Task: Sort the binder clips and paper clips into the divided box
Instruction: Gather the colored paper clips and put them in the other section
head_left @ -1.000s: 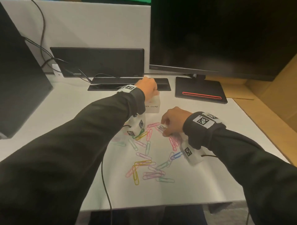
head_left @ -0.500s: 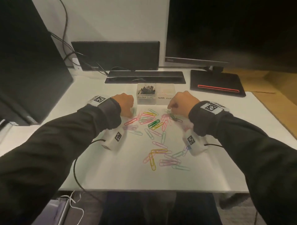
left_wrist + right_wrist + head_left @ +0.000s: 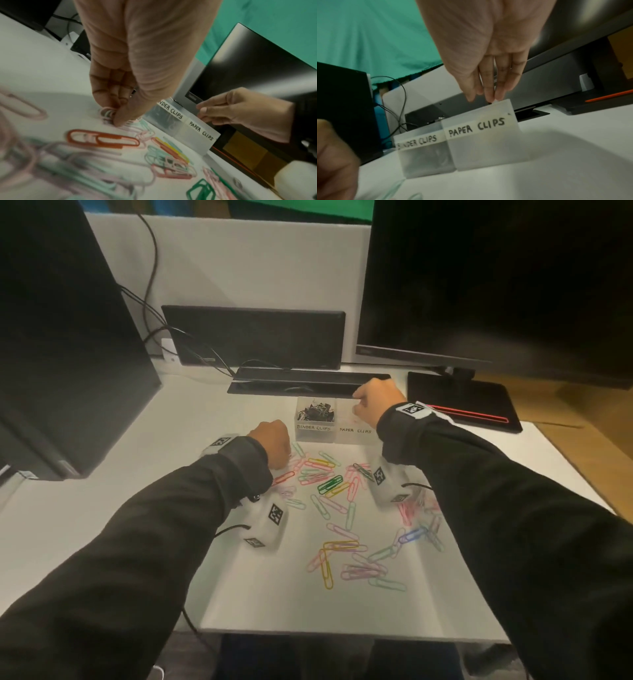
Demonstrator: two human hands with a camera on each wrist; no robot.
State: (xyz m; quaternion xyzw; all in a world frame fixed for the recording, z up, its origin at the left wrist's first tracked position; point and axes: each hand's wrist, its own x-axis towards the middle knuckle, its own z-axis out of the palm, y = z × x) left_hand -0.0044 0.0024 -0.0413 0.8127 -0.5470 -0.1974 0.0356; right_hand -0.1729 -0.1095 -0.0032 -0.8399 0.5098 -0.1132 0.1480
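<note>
Pinching a small bunch of paper clips (image 3: 109,115) against the desk, your left hand (image 3: 272,446) sits just left of the divided box (image 3: 334,424) near the desk's far edge. Loose clips (image 3: 342,508) spread across the middle toward the near edge. They are light, thin and slippery wire, so nip several by the loops. Binder clips (image 3: 317,412) fill the left compartment. Your right hand (image 3: 376,402) hangs over the right compartment, fingers (image 3: 489,89) straight down and close together; whether a clip sits at the tips is unclear.
</note>
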